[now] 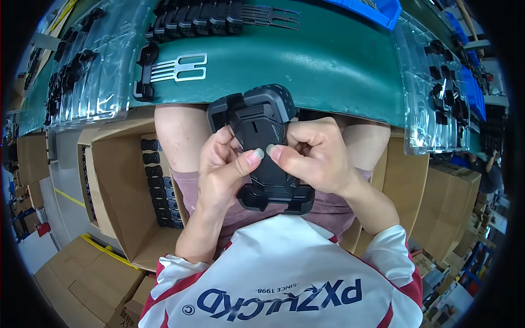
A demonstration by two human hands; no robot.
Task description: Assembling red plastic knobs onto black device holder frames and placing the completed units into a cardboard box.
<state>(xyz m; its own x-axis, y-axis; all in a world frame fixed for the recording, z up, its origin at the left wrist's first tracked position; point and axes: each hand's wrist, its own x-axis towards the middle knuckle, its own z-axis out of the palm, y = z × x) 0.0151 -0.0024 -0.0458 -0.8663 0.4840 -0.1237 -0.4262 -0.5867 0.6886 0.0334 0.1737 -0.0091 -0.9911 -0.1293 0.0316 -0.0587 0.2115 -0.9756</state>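
Note:
Over my lap, just off the near edge of the table, I hold a black plastic phone holder (261,143) between both hands. Its wide clamp end points away from me and its lower jaw towards me. My left hand (223,168) grips its left side, thumb pressed on the middle of the back plate. From the other side my right hand (314,156) grips it too, its thumb on the plate close to the left one. The fingers underneath are partly hidden. Beyond, on the table, lies a black clamp part (145,74) with a silver toothed metal bracket (186,70).
A row of black clamp parts (191,19) lies along the far side of the green table (328,60). Clear plastic trays with black parts stand at left (95,82) and right (429,87). A blue bin (377,11) sits at the back. Cardboard boxes (117,191) flank my legs.

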